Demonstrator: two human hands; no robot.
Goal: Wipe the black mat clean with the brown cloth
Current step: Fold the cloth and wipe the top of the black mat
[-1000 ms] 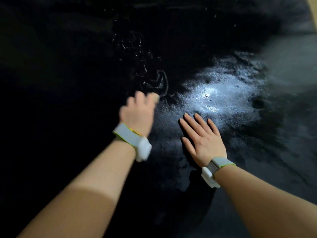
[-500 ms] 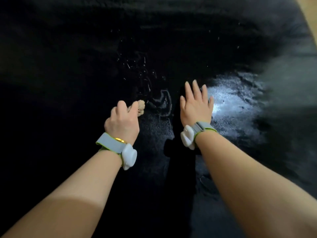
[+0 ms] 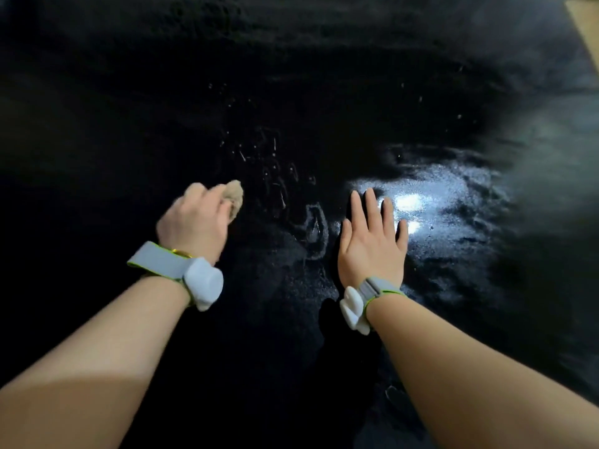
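Observation:
The black mat (image 3: 324, 92) fills nearly the whole view, wet and shiny with droplets and smear marks near its middle. My left hand (image 3: 194, 223) is closed around the brown cloth (image 3: 236, 196), a bunched tan wad that sticks out past my fingers and presses on the mat. My right hand (image 3: 372, 241) lies flat on the mat to the right, fingers spread and pointing away from me, holding nothing. Both wrists wear grey bands with white pods.
A bright glare patch (image 3: 408, 202) reflects off the wet mat just beyond my right fingertips. A curved water streak (image 3: 316, 222) sits between my hands. A strip of pale floor (image 3: 583, 24) shows at the top right corner, past the mat's edge.
My left hand with the cloth drew back toward me and to the left. My right hand turned from angled left to pointing straight ahead, still flat on the mat.

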